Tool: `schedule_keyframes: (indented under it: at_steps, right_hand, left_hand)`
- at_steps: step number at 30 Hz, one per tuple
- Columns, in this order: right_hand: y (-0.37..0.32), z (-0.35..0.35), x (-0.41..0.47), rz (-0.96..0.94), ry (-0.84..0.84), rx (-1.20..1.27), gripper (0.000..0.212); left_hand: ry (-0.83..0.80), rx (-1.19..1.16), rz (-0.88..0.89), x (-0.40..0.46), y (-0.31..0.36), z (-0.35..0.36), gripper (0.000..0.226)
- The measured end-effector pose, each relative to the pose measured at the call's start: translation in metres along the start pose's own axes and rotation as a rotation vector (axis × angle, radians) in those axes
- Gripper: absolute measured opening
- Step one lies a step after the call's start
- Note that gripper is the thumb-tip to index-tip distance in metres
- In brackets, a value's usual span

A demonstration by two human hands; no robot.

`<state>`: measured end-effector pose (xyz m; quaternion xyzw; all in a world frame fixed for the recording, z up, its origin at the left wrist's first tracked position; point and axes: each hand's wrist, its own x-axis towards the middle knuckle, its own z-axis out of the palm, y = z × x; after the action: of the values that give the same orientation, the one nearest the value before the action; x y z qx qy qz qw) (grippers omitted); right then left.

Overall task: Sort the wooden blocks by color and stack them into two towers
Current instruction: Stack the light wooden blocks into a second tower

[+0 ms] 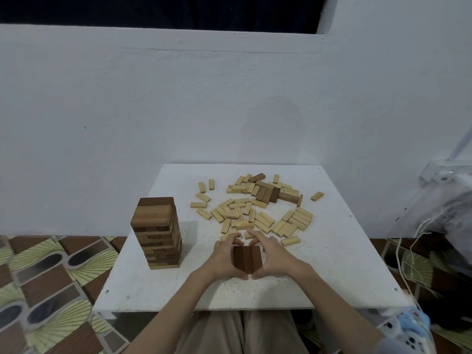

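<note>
White wall behind, patterned floor below, and my white board [332,264] set low between them. One view only, from my head, so here goes.

Both my hands are on three dark blocks [247,259] lying side by side near the front edge. Left hand [224,259] cups their left side, right hand [274,259] the right, fingers curled round and pressing inward. I judge that squeeze is there to square the trio into one tight layer.

Left of them stands the tower [157,233], brown blocks in crossed layers, well apart from my hands. It looks tall already, so I'd guess this layer goes on top, and a nudge could topple it.

Beyond my fingertips sprawls the pale pile [255,215], unsorted, with a few dark strays [268,192] bedded in at the far side. The nearest pale pieces lie just beside my fingers. No second tower yet. At right, a plastic bag [439,208] and string hang off the board.
</note>
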<state>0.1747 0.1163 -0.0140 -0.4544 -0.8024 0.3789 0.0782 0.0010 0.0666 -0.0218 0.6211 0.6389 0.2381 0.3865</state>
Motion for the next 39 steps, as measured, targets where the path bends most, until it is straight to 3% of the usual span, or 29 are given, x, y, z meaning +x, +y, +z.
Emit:
schedule_keyframes:
  at_steps: [24, 39]
  right_hand:
    - [-0.003, -0.001, -0.007, -0.001, 0.023, 0.05, 0.111]
    - [-0.047, -0.058, -0.033, -0.124, 0.122, 0.074, 0.11]
  left_hand:
    - [0.023, 0.012, 0.004, -0.002, 0.002, 0.001, 0.107]
    - [0.058, -0.022, 0.18, -0.013, 0.057, -0.04, 0.1]
